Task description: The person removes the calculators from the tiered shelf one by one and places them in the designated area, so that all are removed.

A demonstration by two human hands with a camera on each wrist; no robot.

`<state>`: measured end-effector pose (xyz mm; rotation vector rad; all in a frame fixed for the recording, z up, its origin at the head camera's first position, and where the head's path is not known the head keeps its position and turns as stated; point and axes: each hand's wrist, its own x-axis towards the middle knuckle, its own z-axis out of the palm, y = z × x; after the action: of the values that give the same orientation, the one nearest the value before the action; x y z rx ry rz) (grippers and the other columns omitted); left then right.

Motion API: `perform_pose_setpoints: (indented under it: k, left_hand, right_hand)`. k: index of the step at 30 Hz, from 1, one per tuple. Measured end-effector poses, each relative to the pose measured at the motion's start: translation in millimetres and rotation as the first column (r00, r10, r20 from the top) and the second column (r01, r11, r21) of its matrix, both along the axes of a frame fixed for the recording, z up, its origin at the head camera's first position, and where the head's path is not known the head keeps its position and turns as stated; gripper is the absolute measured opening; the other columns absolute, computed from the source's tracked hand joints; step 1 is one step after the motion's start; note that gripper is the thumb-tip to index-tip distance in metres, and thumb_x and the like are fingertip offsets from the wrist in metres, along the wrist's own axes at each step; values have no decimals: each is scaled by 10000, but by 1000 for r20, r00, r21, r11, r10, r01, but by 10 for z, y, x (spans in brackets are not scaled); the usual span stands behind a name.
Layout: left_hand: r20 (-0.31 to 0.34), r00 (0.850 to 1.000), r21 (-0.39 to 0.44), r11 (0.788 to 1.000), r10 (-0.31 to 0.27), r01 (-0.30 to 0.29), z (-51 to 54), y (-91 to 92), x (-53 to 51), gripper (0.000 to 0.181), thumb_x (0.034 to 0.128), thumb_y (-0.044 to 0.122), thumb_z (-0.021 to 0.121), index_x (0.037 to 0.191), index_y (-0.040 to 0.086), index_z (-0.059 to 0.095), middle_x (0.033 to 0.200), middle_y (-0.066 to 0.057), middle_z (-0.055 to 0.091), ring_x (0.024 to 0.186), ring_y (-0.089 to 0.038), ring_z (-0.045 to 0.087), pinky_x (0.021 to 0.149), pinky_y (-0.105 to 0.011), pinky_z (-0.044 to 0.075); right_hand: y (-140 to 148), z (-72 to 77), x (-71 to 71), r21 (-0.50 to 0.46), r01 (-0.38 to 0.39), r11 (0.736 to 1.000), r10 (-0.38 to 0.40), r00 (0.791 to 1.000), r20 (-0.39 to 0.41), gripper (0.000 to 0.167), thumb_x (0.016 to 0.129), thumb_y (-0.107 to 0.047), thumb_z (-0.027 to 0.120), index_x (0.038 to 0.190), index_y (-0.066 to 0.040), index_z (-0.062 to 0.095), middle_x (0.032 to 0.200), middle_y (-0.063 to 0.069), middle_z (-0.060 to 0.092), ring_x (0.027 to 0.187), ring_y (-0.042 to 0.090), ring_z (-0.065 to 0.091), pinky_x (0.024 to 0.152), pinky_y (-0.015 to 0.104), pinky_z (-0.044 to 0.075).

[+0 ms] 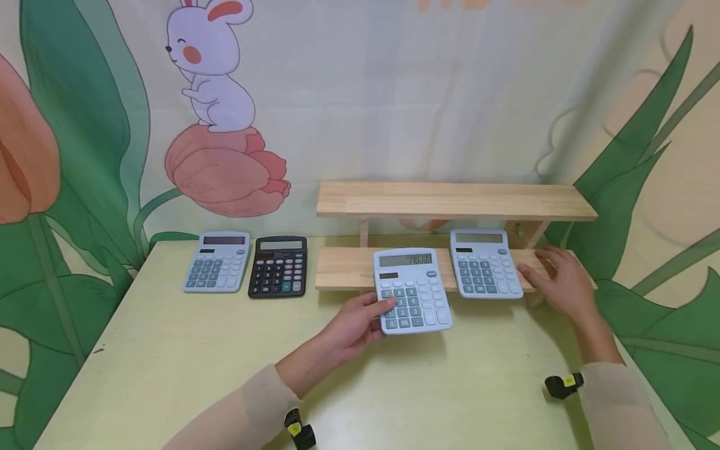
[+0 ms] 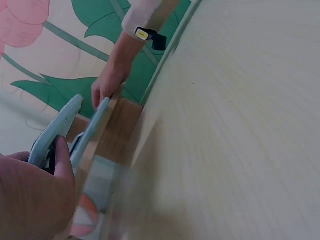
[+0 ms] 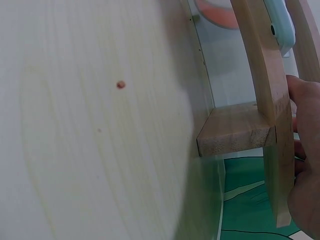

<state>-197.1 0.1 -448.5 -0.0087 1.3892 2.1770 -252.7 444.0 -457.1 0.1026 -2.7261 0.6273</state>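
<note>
A light blue calculator (image 1: 413,290) with digits on its display is pinched at its lower left by my left hand (image 1: 351,322), thumb over the keys. It is held in front of the lower shelf board (image 1: 345,269). A second light blue calculator (image 1: 486,262) leans on that board, its bottom edge overhanging the front. My right hand (image 1: 562,284) rests on the board's right end, just beside this calculator, holding nothing. The right wrist view shows the same hand (image 3: 307,150) against the wooden board (image 3: 272,90). My left hand (image 2: 35,195) partly hides its calculator (image 2: 57,130) in the left wrist view.
Left of the wooden shelf, another light blue calculator (image 1: 218,262) and a black calculator (image 1: 278,267) lie side by side on the pale table (image 1: 185,369). The upper shelf board (image 1: 455,201) runs behind and above the lower one. A printed curtain (image 1: 360,94) hangs at the back.
</note>
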Motion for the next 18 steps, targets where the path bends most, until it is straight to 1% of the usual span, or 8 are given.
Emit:
perform_pose_setpoints:
  k: [4, 7, 10, 12, 14, 18]
  left_hand:
    - [-74, 997, -61, 998, -32, 27, 121, -142, 55, 413, 1075, 175, 645, 1447, 3, 592, 1267, -130, 732, 1076, -210, 743, 939, -361, 617]
    - [-126, 992, -125, 992, -29, 13, 213, -313, 48, 411, 1074, 196, 653, 1447, 28, 609, 1271, -123, 723, 1068, -209, 740, 935, -359, 618]
    - [-156, 988, -196, 981, -20, -11, 293, -526, 19, 399, 1066, 203, 672, 1429, 45, 634, 1269, -115, 717, 1064, -221, 737, 941, -358, 615]
    - [-183, 983, -248, 968, -15, -32, 347, -677, -1, 391, 1058, 202, 686, 1413, 45, 647, 1256, -118, 727, 1052, -230, 741, 938, -357, 616]
    - [-219, 975, -305, 951, -21, -48, 395, -832, -16, 391, 1052, 199, 695, 1405, 35, 649, 1242, -120, 739, 1041, -239, 748, 932, -353, 617]
    - [-277, 960, -389, 919, -41, -73, 474, -1128, -30, 433, 1060, 192, 683, 1442, 6, 598, 1241, -136, 750, 1042, -249, 760, 925, -340, 619]
  right_hand:
    - [29, -6, 4, 3, 0, 1000, 0, 1000, -15, 688, 1022, -466, 674, 1381, 115, 593, 1471, 377, 503, 1369, 583, 428, 1105, 731, 337]
    - [36, -2, -2, 3, 2, 1000, -1, 1000, -15, 692, 1024, -470, 671, 1385, 114, 591, 1474, 377, 500, 1367, 585, 429, 1105, 731, 336]
    - [27, -2, -1, 1, 9, 1000, -9, 1000, 5, 709, 1021, -489, 668, 1397, 107, 587, 1488, 372, 492, 1375, 581, 424, 1110, 733, 330]
    - [18, -8, 0, -2, 13, 1000, -13, 1000, 20, 719, 1021, -498, 666, 1406, 104, 580, 1497, 369, 484, 1384, 580, 416, 1117, 734, 323]
    - [8, -14, 6, -5, 15, 1000, -14, 999, 30, 723, 1023, -501, 663, 1412, 101, 576, 1505, 368, 477, 1392, 581, 407, 1124, 736, 317]
    - [2, -31, 31, -3, 16, 1000, -16, 1000, 28, 716, 1026, -496, 657, 1412, 102, 575, 1503, 371, 476, 1394, 587, 403, 1128, 737, 313]
